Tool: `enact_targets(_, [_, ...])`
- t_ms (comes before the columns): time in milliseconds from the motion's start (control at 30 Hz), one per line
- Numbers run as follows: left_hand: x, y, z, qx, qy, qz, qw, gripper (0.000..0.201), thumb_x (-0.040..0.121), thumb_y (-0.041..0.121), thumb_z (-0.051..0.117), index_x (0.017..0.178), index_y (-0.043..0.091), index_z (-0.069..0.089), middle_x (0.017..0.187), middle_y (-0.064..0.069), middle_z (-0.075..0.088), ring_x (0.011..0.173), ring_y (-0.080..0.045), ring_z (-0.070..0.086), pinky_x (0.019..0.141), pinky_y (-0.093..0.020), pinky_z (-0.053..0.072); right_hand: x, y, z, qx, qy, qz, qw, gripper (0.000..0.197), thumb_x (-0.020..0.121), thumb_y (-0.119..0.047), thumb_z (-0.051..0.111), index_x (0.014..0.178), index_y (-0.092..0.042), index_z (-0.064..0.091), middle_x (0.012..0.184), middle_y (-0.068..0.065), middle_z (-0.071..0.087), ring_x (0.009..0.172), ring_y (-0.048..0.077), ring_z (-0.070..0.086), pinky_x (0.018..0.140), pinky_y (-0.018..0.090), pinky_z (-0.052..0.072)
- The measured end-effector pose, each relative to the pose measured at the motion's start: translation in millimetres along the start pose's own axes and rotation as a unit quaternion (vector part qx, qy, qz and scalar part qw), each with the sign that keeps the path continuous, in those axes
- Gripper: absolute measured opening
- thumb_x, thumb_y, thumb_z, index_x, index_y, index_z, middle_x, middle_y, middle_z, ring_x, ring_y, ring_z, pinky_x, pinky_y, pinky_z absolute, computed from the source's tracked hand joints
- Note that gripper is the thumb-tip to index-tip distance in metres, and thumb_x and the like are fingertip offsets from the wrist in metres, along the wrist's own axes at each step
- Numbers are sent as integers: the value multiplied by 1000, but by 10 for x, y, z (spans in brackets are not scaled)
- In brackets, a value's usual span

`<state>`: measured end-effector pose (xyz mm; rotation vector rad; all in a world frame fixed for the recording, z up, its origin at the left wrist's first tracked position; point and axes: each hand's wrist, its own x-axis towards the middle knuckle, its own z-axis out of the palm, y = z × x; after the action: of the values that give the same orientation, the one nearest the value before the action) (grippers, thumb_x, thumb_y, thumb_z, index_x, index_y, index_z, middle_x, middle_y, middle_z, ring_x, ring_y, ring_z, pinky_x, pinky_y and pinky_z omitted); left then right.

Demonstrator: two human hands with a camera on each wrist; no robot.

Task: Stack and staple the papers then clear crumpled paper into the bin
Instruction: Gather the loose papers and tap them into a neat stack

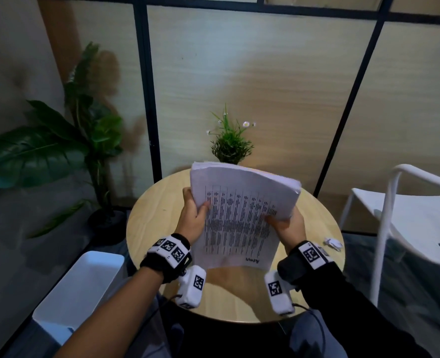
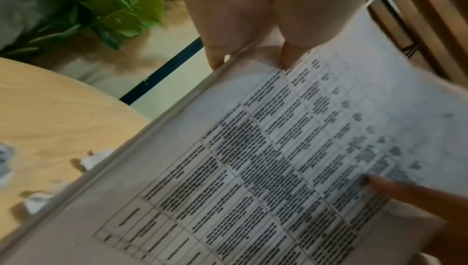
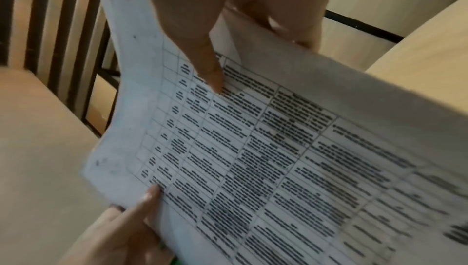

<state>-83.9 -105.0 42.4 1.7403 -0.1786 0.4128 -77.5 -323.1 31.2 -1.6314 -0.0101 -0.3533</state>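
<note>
Both hands pinch the stack of papers [image 1: 237,215] at its side edges: left hand [image 1: 193,215] thumb on the printed face, fingers behind; right hand [image 1: 286,226] likewise. Stack stands near upright, bottom edge over the worktop [image 1: 146,228], apparently mid-squaring. Above the grip the upper sheets curl and fan unevenly; a loose pinch risks pages slipping out of register. Right of the grip, crumpled paper [image 1: 333,244] lies on the worktop; more lies left. Bin [image 1: 84,280] stands low, left. No stapler visible.

Papers [image 1: 239,215] above table [image 1: 149,228], between hands
</note>
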Motion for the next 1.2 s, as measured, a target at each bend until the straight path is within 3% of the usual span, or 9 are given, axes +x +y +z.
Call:
enact_targets(100, [27,114,17,-5,32,35,999,27,97,1,39,113,15,22,98,14,48,90,-2,56,73,-3,46,63,-166,12,49,27,-19,998,45,74,0,74,114,-8,54,109,15,64,100,29,63,87,44,54])
enact_targets(167, [24,95,-12,-24,51,43,997,28,96,0,39,113,14,22,102,14,48,90,6,53,69,1,46,70,-193,1,65,21,-32,997,45,76,2,72,115,-9,52,110,14,63,97,26,63,85,39,54])
enact_targets(367, [-286,-311,75,2,-10,-62,998,28,97,7,42,120,12,27,118,-5,49,112,-24,52,103,-47,43,-259,214,112,-1,-18,35,999,43,63,-14,67,103,-9,53,94,9,62,83,23,59,60,27,50])
enact_targets(433, [-274,-296,95,-1,-4,-55,998,30,97,6,41,124,7,28,118,-4,49,115,-25,52,102,-35,44,-248,181,158,10,15,38,999,32,64,-14,60,94,-6,54,89,12,60,80,22,55,61,30,45])
enact_targets(567, [-167,-157,43,-53,8,-39,998,22,97,2,39,113,12,27,103,8,54,93,-5,56,72,-2,47,-97,44,84,36,31,3,999,27,74,0,65,98,-8,55,86,4,63,76,22,58,67,30,46])
enact_targets(733, [-296,-451,56,-34,-17,-108,993,24,98,8,40,120,11,29,111,7,55,105,-11,55,92,-25,45,-241,344,88,-107,-32,59,992,51,62,-20,62,109,-3,57,102,13,63,95,29,60,81,43,50])
enact_targets(867, [-277,-765,97,-6,-36,-131,991,53,95,32,40,140,4,31,141,-11,46,132,-26,43,112,-48,34,-221,491,128,-171,-29,120,977,29,85,-3,60,111,10,58,112,29,62,104,44,59,89,56,47])
enact_targets(1033, [-138,-372,10,-11,24,-95,995,15,98,9,39,113,11,40,109,-8,53,102,-22,52,88,-33,41,-151,367,47,-140,-42,80,986,33,85,-12,67,115,0,59,106,13,63,94,27,59,86,46,51])
enact_targets(1200, [36,-283,-13,-134,100,-131,977,34,98,9,40,132,6,41,123,-10,54,115,-26,52,102,-43,40,-227,399,-37,5,11,138,990,13,81,-3,70,92,-10,67,94,8,64,84,28,59,69,36,52])
